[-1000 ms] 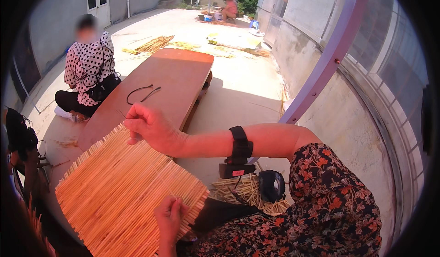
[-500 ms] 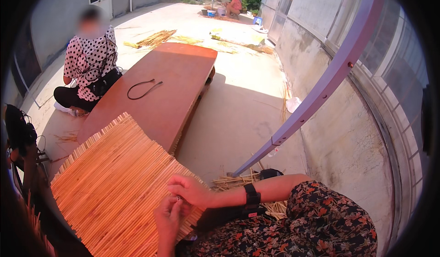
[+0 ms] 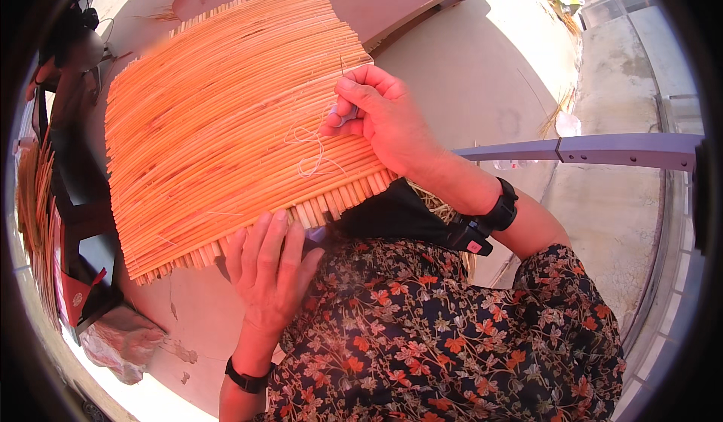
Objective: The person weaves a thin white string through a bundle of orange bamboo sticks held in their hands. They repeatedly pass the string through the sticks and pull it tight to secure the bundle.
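Note:
A mat of straight straw-coloured stalks (image 3: 226,113) lies tilted in front of me, its rows bound side by side. Above its right part, my right hand (image 3: 384,117) pinches a thin needle (image 3: 342,66) between thumb and forefinger, point upward. A small pale violet object (image 3: 344,115), its kind unclear, is tucked in the curled fingers of that hand. White thread (image 3: 309,155) lies in loose loops on the stalks below it. My left hand (image 3: 267,268) rests at the mat's near edge, fingers stretched out and laid on the stalk ends.
Behind the mat is a reddish-brown tabletop (image 3: 392,0). A grey-violet metal post (image 3: 625,149) crosses at the right, near a wall. At the left stand dark furniture (image 3: 83,234) and a bundle of stalks (image 3: 36,219). A crumpled plastic bag (image 3: 120,343) sits on the floor.
My view has tipped down toward the mat. My hands, together before, are now apart: the right has lifted with the needle, the left lies on the near edge.

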### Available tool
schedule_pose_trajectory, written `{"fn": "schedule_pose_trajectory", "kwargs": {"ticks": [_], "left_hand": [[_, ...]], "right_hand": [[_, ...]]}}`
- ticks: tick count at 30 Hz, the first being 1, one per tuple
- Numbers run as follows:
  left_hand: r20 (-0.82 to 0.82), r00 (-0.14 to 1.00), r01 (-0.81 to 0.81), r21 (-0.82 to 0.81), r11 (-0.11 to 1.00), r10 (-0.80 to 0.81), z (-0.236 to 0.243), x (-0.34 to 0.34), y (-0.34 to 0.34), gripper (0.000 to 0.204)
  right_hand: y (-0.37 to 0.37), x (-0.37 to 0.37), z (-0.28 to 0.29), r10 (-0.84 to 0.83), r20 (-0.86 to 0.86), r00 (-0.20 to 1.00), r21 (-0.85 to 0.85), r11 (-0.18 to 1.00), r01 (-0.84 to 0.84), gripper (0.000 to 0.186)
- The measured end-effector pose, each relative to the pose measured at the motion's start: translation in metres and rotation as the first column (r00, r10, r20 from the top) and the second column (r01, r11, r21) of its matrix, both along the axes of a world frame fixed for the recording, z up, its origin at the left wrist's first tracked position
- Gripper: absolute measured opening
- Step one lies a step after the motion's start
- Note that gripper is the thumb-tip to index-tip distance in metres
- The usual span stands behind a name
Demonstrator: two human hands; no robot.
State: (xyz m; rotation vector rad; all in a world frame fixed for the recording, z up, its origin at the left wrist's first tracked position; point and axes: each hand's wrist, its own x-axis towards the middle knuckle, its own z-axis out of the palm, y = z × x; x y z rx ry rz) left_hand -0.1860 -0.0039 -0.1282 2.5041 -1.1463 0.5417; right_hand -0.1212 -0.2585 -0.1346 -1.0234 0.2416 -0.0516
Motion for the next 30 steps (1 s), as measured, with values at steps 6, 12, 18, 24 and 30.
{"fn": "schedule_pose_trajectory", "kwargs": {"ticks": [6,12,18,24,30], "left_hand": [[0.016,0.999,-0.036,0.007,0.999,0.035,-0.024,0.019,-0.012,0.057],[0.157,0.986,-0.036,-0.078,0.996,0.048,-0.04,0.034,-0.014,0.037],[0.181,0.981,-0.051,-0.11,0.993,0.071,-0.042,0.031,-0.013,0.034],[0.231,0.971,-0.018,-0.145,0.989,0.051,-0.037,0.032,-0.015,0.031],[0.264,0.964,0.0,-0.136,0.991,0.037,-0.031,0.029,-0.011,0.033]], "right_hand": [[0.012,-0.012,-0.002,0.024,0.028,0.999,-0.005,1.0,-0.024,0.014],[-0.013,0.02,0.029,-0.061,0.267,0.962,-0.109,0.99,0.093,0.014],[-0.103,0.123,0.064,-0.352,0.247,0.903,-0.155,0.906,0.395,0.004],[-0.139,0.135,0.076,-0.015,0.113,0.994,-0.538,0.84,0.074,0.007],[-0.027,0.058,0.119,0.418,-0.378,0.826,-0.859,0.175,-0.481,0.016]]}}
